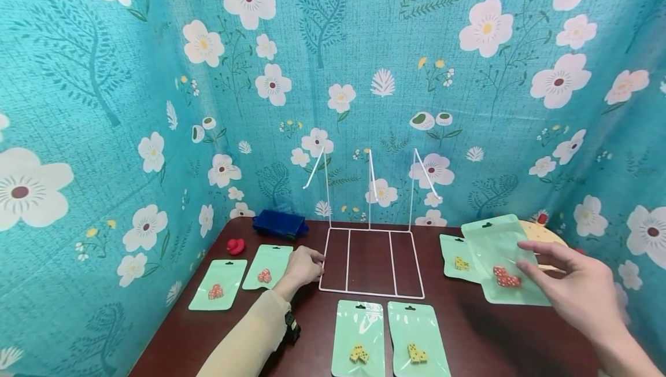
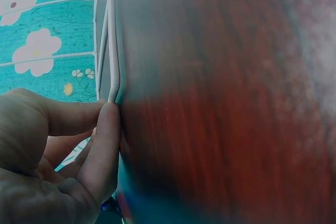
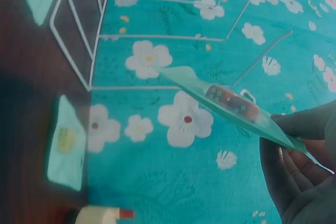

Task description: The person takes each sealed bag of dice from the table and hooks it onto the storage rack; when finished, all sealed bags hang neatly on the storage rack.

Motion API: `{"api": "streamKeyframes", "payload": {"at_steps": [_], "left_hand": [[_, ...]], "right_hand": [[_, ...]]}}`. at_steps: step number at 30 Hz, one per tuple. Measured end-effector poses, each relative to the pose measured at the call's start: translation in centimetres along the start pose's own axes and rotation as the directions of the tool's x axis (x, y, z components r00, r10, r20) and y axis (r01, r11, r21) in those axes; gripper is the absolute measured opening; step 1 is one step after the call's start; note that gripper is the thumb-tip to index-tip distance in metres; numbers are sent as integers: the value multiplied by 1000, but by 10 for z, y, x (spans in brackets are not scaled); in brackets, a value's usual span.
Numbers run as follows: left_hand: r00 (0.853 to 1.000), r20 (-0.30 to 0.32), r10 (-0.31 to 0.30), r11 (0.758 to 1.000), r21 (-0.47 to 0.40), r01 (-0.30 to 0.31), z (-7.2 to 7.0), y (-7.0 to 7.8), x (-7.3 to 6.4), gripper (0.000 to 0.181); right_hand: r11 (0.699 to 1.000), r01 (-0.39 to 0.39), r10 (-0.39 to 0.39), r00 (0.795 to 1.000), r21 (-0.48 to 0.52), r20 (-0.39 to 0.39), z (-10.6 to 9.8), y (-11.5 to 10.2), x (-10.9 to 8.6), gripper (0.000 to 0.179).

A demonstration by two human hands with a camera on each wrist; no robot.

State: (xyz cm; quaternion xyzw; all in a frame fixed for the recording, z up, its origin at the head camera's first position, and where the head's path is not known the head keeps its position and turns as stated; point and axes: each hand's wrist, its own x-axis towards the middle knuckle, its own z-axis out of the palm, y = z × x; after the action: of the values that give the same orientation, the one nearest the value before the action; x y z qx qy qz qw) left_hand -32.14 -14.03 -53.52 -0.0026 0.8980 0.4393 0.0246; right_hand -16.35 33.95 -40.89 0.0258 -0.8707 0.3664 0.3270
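My left hand (image 1: 303, 268) pinches the left base wire of a white wire display rack (image 1: 372, 294) between thumb and finger; the pinch shows closely in the left wrist view. Three hooks stick out from the rack's upright back, with nothing hanging on them. Raised above the table at the right, a pale green zip pouch (image 1: 489, 247) holds red dice. My right hand (image 1: 585, 287) pinches its right edge. In the right wrist view this pouch (image 3: 191, 85) appears nearly edge-on, tilted, with the rack's hooks beyond. Behind it lies another green pouch (image 1: 451, 250) with yellow dice.
Two pouches with yellow dice (image 1: 359, 325) (image 1: 416, 328) lie before the rack. Two with red dice (image 1: 218, 273) (image 1: 273, 258) lie left. A red rubber duck (image 1: 236, 246) and blue object (image 1: 280, 224) sit behind. A pale round object (image 1: 541, 233) stands right. Floral curtain (image 1: 364, 65) surrounds the table.
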Motion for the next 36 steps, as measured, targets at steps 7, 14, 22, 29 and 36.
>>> {"api": "streamKeyframes", "payload": {"at_steps": [7,14,22,29,36], "left_hand": [[1000,-4,9,1000,12,-9,-1,1,-1,31],[1000,-3,-8,1000,21,8,0,2,0,31],[1000,-3,3,1000,19,-3,-1,4,-2,30],[1000,-7,8,1000,15,-8,-1,4,-2,30],[1000,-9,1,1000,4,-1,-2,3,-2,31]], "right_hand": [[991,59,-58,998,117,-8,13,-14,7,41],[968,105,-109,994,227,3,25,-28,14,45],[946,103,-117,993,307,28,35,-41,16,45],[923,157,-173,985,351,16,41,-48,19,45],[889,208,-223,975,409,-9,45,-51,22,46]]}}
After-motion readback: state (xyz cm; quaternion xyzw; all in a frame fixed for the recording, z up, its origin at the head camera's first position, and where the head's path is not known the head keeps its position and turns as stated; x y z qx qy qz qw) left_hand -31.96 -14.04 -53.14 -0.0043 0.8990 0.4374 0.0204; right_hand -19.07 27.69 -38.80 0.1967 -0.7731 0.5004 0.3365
